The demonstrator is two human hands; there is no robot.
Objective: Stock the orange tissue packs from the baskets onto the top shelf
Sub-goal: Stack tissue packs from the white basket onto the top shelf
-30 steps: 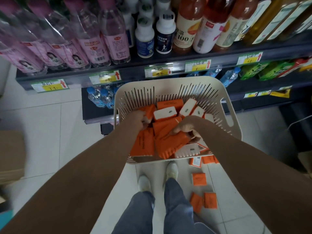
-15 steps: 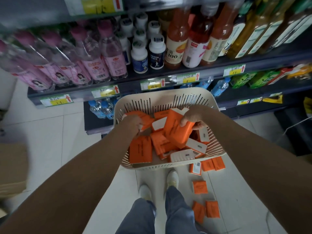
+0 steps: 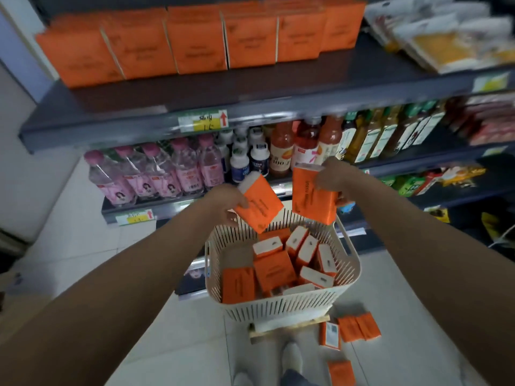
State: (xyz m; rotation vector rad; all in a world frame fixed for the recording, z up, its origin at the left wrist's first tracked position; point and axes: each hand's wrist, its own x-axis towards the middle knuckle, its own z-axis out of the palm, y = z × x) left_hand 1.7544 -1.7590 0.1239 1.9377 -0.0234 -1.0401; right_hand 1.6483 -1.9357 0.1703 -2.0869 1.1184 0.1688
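Left hand (image 3: 225, 200) gripped one orange plastic-wrapped tissue pack (image 3: 259, 203), tilted, just above the far rim of the cream slotted plastic basket (image 3: 281, 305). Right hand (image 3: 333, 176) gripped a second orange pack (image 3: 313, 199), nearly upright, above the basket's far right corner. More packs (image 3: 274, 270) lay jumbled inside the basket. Loose orange packs (image 3: 358, 327) lay on the floor just right of the basket. Dark top shelf (image 3: 195, 90), well above the basket, carried a row of orange packs (image 3: 195, 40) standing upright.

I face a dark grey shelving unit (image 3: 250, 107) in dim light. To its left rises a white wall (image 3: 25, 162). At its foot lies pale glossy floor tile (image 3: 83, 246). Pink-capped bottles (image 3: 156, 174) fill its middle tier.
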